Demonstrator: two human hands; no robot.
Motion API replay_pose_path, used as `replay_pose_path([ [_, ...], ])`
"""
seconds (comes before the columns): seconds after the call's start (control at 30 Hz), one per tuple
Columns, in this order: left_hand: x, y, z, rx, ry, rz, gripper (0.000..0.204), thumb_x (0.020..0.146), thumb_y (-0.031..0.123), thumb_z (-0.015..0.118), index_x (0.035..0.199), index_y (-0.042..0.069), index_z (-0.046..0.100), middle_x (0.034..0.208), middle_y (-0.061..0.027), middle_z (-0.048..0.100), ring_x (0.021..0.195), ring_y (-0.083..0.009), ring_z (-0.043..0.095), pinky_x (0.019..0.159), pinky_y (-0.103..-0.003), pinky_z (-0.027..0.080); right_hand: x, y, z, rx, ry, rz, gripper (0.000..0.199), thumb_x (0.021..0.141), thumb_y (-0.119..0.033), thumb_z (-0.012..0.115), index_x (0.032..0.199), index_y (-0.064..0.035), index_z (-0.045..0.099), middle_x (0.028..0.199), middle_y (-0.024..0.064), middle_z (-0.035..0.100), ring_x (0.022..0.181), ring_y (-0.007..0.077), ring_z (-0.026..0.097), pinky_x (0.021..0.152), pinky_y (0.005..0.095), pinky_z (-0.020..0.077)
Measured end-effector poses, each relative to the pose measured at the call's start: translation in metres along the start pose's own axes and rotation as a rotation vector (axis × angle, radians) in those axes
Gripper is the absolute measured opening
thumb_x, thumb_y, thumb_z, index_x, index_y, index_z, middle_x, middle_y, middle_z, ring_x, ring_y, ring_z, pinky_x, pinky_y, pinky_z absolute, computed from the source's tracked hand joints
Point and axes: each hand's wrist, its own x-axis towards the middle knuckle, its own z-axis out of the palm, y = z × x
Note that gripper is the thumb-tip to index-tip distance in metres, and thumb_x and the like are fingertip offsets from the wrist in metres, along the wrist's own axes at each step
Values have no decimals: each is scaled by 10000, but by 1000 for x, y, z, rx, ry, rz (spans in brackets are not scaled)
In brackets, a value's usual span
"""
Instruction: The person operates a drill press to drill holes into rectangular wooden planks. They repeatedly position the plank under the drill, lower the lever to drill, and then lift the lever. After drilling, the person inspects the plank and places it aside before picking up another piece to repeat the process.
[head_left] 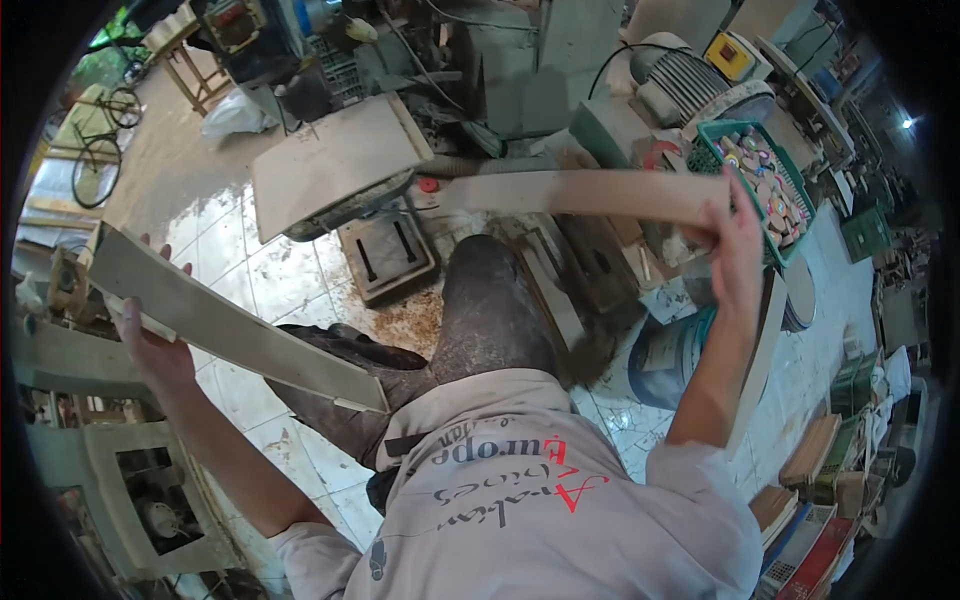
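Out to the left, my left hand [158,352] grips the far end of a long, pale wooden board [240,325], thumb on the near side and fingertips showing past its other edge. The board slants down to the right, its near end close to my left thigh. On the right, my right hand [738,245] is closed round the right end of a long, light-brown wooden strip [590,193]. That strip is held out roughly level, slightly blurred, above my knee. Its left end reaches close to a machine with a flat square table [335,160].
A green crate [735,130] full of small colourful pieces stands beside my right hand. Below it are a blue bucket [665,360] and a leaning plank [757,365]. A large motor [690,85] sits behind. At the left is a pale machine housing [110,440]. Sawdust lies on the tiled floor [270,270].
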Motion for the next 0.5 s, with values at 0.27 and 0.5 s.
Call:
replay_pose_path([
  [0.27,-3,8,28,24,-37,-20,712,880,291,503,1491,54,226,1460,-200,375,1334,-367,401,1090,-506,380,-113,186,-41,120,388,322,470,931,-25,551,1342,-113,342,1274,128,481,1071,266,580,787,392,571],
  [0.5,-2,14,22,39,-117,42,687,895,269,516,1482,42,241,1448,-214,378,1310,-382,421,1052,-500,417,-159,254,-47,261,552,391,487,900,28,553,1313,-120,342,1282,134,438,1058,302,576,818,429,580],
])
